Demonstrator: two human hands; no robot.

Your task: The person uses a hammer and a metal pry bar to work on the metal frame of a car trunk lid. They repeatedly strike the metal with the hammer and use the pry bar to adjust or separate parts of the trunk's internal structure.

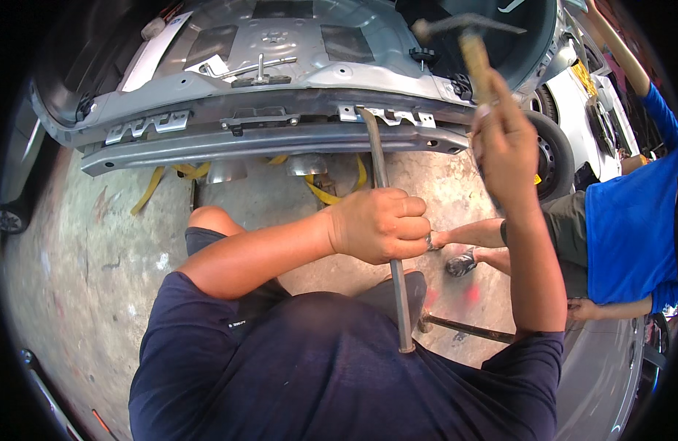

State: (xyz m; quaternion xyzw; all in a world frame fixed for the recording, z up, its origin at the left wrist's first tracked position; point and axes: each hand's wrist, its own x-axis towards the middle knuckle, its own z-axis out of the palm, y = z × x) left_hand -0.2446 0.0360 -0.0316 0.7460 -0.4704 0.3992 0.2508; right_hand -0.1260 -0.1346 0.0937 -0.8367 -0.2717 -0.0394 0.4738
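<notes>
My left hand point(379, 224) is wrapped around a long steel pry bar point(378, 158). The bar's bent upper tip meets the silver slotted bracket point(409, 117) at the rear of a car body, and its lower end points toward my shirt. My right hand point(506, 143) is closed on the wooden handle of a hammer point(477, 62), lifted high at the right; its head is slightly blurred. Below the bracket runs a grey metal bumper beam point(207, 153). A matching bracket point(146, 126) sits further left.
A T-handled wrench point(260, 67) lies at the trunk edge. Yellow straps point(148, 192) hang beneath the beam. Close on the right, a person in a blue shirt point(633, 228) stands near a wheel point(550, 154). A long-handled tool point(464, 327) is beside my leg.
</notes>
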